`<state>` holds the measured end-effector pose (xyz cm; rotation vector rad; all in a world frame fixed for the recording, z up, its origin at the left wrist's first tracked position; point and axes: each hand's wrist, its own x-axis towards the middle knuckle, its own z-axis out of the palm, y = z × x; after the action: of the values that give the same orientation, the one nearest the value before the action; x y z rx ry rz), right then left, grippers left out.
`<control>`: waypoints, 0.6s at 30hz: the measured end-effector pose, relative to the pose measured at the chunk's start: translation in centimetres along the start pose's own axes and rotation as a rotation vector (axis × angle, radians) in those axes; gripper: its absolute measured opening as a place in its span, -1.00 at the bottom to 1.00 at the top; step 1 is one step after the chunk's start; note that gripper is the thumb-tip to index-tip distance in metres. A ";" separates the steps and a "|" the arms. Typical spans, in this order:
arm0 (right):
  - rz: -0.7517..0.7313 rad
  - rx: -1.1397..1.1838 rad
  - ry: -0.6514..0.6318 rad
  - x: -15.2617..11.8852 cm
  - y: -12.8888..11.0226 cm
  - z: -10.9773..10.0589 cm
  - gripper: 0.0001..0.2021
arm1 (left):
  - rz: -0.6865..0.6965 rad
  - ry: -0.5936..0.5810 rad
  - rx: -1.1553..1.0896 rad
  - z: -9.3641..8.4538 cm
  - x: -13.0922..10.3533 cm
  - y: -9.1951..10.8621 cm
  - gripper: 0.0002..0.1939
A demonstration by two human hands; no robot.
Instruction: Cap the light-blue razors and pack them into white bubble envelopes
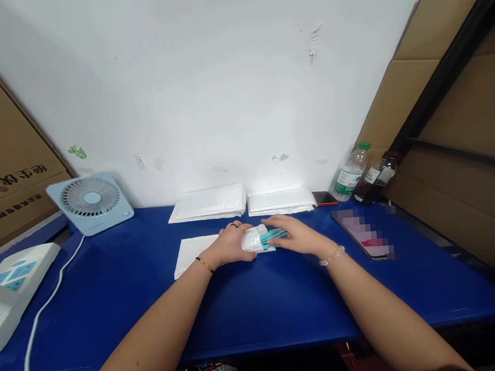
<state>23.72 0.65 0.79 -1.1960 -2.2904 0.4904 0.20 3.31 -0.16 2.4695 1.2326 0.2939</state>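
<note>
My left hand [234, 243] is closed around the open end of a white padded envelope [188, 253] that lies flat on the blue table. My right hand [293, 233] grips a small bundle of teal stick-like items [272, 238], whose exact kind I cannot make out. Their left end sits in the mouth of a white crinkled wrapping [253, 240] between my hands. Two stacks of white envelopes, a left stack [210, 203] and a right stack [280, 200], lie against the wall behind my hands.
A light blue fan [93, 202] and a white power strip [24, 265] with a cable stand at the left. To the right are a phone [361, 233], a clear bottle [351, 176], a dark bottle [376, 180] and another dark phone-like slab [325, 198]. Cardboard flanks both sides.
</note>
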 end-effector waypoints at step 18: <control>0.555 1.138 0.722 1.3 1.2 3.5 -0.47 | 0.003 0.014 0.031 0.5 0.2 -0.1 -0.17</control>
<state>21.79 2.11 -2.30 -1.0680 -0.7718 1.1170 0.40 3.44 -0.68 2.5000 1.2490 0.2957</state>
